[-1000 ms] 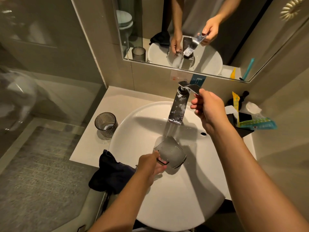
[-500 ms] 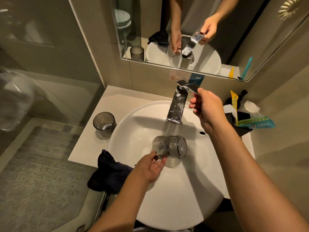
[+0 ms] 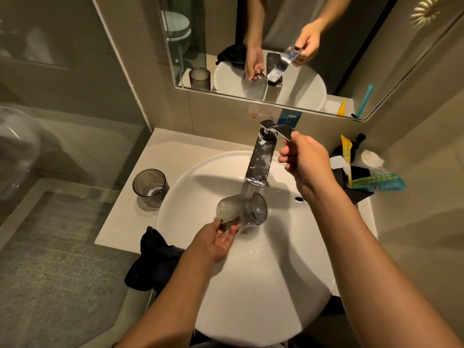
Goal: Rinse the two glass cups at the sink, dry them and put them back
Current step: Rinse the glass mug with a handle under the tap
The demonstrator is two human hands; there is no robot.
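My left hand (image 3: 218, 241) pinches the rim of a smoky ribbed glass cup (image 3: 242, 209), which lies tipped on its side under the running water inside the white sink (image 3: 263, 285). Its base points right. My right hand (image 3: 305, 163) grips the lever (image 3: 277, 129) of the chrome tap (image 3: 259, 163), and water pours from the spout onto the cup. The second glass cup (image 3: 150, 188) stands upright on the white counter (image 3: 130, 222) left of the sink, untouched.
A dark cloth (image 3: 154, 264) hangs over the counter's front edge beside the sink. Toiletry sachets and a black tray (image 3: 361, 179) crowd the right of the sink. A mirror (image 3: 263, 46) is on the wall behind the tap. A glass shower screen stands at the left.
The cup has tipped from mouth-up to lying sideways under the stream, turned by my left hand. My right hand stays on the tap lever.
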